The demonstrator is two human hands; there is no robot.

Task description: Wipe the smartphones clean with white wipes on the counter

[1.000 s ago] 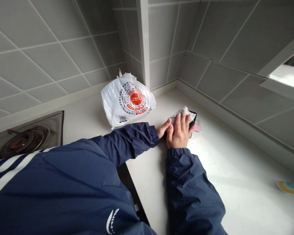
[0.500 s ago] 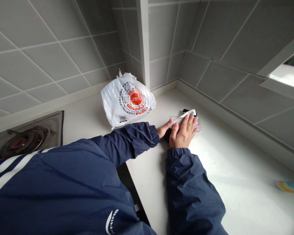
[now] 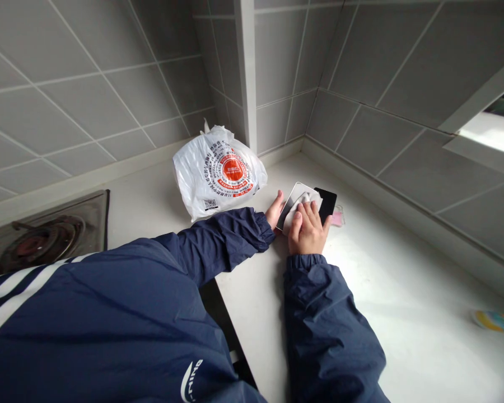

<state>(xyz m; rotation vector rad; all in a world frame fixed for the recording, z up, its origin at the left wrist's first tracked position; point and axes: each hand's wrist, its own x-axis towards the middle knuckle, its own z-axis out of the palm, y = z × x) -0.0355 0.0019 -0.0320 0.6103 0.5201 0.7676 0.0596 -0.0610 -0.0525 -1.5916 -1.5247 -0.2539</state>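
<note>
A phone (image 3: 296,193) with a pale rim and a dark, shiny face lies tilted across the counter. My left hand (image 3: 274,211) grips its left edge, thumb pointing up alongside. On the phone's face, my right hand (image 3: 309,230) presses a folded white cloth (image 3: 310,197) under its fingers; whether it is cloth or tissue is hard to tell. Partly behind my right fingers lies a second flat black object (image 3: 328,201), phone-like in shape. Just right of it is a clear and pink piece (image 3: 338,216), perhaps a phone case, partly covered.
A white plastic bag (image 3: 218,173) with red and black print stands on the counter (image 3: 403,319), left of my hands. Further left is a gas stove (image 3: 46,235). Grey tiled walls meet behind. A colourful packet (image 3: 498,321) lies at the right edge.
The white cloth has drawn together and shifted toward me under my right hand, baring the phone's face and more of the black object. My left hand has moved slightly left and up.
</note>
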